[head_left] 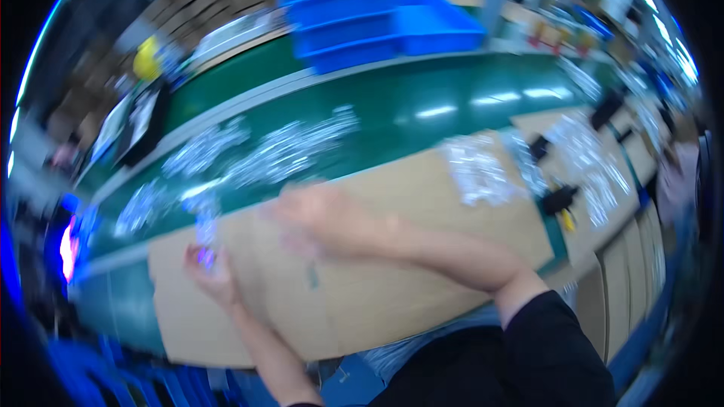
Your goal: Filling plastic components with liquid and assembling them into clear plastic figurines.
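Above the left part of a brown cardboard sheet [362, 301], my left hand [215, 279] pinches a small clear plastic packet [207, 226] with a shiny purple patch at its lower end. My right hand [320, 218] is over the far edge of the cardboard, to the right of the packet. Motion smears its fingers, so I cannot see whether they hold anything. Beyond both hands, clear plastic packets [290, 151] lie in loose heaps on the green belt [407, 128].
More clear packets [479, 169] rest on the cardboard to the right. Another cardboard-covered station farther right bears packets [584, 151] and a black-and-yellow object [562, 203]. Blue bins [343, 11] are stacked behind the belt. A black tray [143, 124] stands at the far left.
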A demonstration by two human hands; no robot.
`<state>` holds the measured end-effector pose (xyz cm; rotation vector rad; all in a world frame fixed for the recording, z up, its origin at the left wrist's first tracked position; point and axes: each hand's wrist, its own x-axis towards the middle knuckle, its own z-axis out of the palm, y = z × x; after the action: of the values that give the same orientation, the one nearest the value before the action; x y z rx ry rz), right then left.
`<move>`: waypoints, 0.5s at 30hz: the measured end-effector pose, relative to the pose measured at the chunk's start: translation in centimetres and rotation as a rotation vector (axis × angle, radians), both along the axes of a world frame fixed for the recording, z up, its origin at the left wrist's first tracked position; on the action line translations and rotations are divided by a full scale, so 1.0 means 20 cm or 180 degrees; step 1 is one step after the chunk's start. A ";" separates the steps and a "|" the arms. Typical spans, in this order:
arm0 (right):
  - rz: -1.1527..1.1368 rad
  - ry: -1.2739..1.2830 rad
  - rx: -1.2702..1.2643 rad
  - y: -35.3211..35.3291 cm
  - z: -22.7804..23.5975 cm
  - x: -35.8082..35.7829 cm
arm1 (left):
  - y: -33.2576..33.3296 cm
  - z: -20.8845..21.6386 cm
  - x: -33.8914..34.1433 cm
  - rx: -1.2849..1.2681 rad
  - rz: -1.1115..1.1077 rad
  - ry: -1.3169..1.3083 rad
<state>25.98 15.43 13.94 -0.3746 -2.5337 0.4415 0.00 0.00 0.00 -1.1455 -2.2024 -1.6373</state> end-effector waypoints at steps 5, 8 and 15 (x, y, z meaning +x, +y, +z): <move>-0.0918 0.1910 -0.0950 -0.37 -0.08 0.86 | 0.22 0.21 0.28 -0.0220 -0.1709 -0.0518; -0.2276 0.3893 -0.1118 -0.48 -0.42 1.32 | 0.28 0.42 0.59 -0.0292 -0.2572 -0.0046; -0.2165 0.5162 -0.3752 -0.20 -0.50 1.81 | 0.37 0.72 1.11 -0.0889 -0.3386 0.1021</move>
<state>62.23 11.43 3.85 -0.7728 -0.3582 1.2159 22.17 7.49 14.33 -2.7339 -1.6881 -1.2051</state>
